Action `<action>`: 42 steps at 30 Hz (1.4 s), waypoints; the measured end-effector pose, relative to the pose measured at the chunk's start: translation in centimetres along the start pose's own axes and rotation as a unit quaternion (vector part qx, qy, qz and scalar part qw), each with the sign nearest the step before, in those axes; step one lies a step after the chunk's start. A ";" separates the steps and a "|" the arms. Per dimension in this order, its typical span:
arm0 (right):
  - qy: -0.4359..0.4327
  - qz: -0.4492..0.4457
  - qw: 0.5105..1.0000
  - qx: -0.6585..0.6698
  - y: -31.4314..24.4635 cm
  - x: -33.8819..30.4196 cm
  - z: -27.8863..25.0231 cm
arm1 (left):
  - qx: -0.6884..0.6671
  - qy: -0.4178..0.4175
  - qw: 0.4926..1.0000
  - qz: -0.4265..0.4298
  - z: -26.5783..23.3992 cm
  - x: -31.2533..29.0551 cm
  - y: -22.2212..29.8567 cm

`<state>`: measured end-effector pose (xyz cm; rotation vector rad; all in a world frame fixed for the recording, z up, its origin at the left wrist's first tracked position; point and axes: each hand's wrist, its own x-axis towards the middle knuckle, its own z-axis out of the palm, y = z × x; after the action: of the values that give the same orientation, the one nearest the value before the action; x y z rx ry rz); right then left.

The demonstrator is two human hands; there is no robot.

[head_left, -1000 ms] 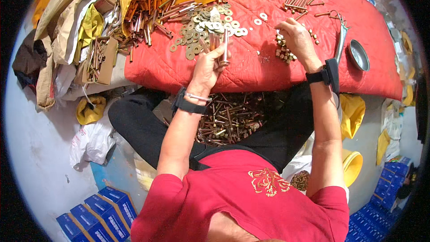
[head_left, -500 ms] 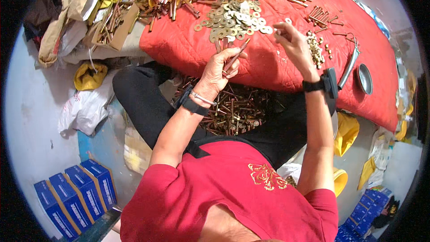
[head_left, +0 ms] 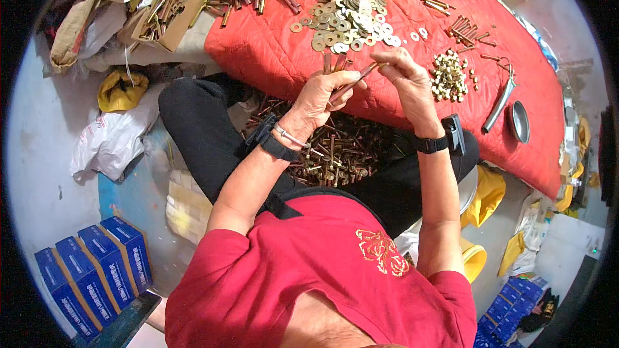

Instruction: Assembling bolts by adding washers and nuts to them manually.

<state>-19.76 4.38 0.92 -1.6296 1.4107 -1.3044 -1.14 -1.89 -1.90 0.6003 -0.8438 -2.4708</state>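
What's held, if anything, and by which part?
Left hand: several coppery metal rods, gripped along their shafts, ends protruding. Right hand: at one rod's far end; whether it grips can't be told.

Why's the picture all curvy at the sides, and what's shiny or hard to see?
Head view: the fisheye lens bends edges near the rim, leaving black corners; head view: flat, round metal washers catch bright light; head view: shade dims the jumbled, brownish metal bolts; head view: the slim, copper-coloured metal rod's end is hard to make out beside the right hand.
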 end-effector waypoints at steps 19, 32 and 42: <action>-0.091 0.116 0.971 -0.189 -2.9 -0.3 -1.9 | 0.323 0.034 0.941 0.095 1.5 -0.8 1.0; 0.004 0.084 0.993 -0.087 -2.4 0.1 -0.5 | 0.123 0.009 0.992 -0.004 1.1 0.4 -0.3; 0.003 0.082 0.994 -0.075 -2.7 -0.3 -1.1 | 0.119 0.014 0.993 -0.014 0.9 0.7 -0.4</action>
<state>-19.81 5.47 3.68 -1.5683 1.6421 -1.1344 -2.26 -1.60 -1.70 0.7310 -1.1353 -2.3978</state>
